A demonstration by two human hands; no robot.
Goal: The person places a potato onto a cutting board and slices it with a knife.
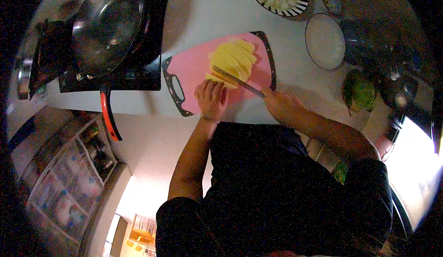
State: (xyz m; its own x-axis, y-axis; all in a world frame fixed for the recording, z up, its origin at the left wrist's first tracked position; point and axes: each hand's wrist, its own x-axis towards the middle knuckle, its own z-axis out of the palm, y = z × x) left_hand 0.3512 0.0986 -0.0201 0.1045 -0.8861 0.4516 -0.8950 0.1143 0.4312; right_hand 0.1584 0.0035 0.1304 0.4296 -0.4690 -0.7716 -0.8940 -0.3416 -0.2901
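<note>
Thin yellow slices (235, 59) lie fanned and overlapping on a pink cutting board (191, 70) with dark speckled ends. My right hand (282, 104) is closed round the handle of a knife (240, 82), whose blade points up and left across the near edge of the slices. At the lower left of the slices, my left hand (211, 97) rests with bent fingers against the yellow food, close to the blade. The handle is mostly hidden in my right hand.
A dark wok (108, 30) with a red-edged handle sits on the black stove at left. Beyond the board stand a striped plate (291, 12) of small white pieces, a white oval plate (325, 42) and a small patterned bowl (332, 1). Something green (361, 90) lies at right.
</note>
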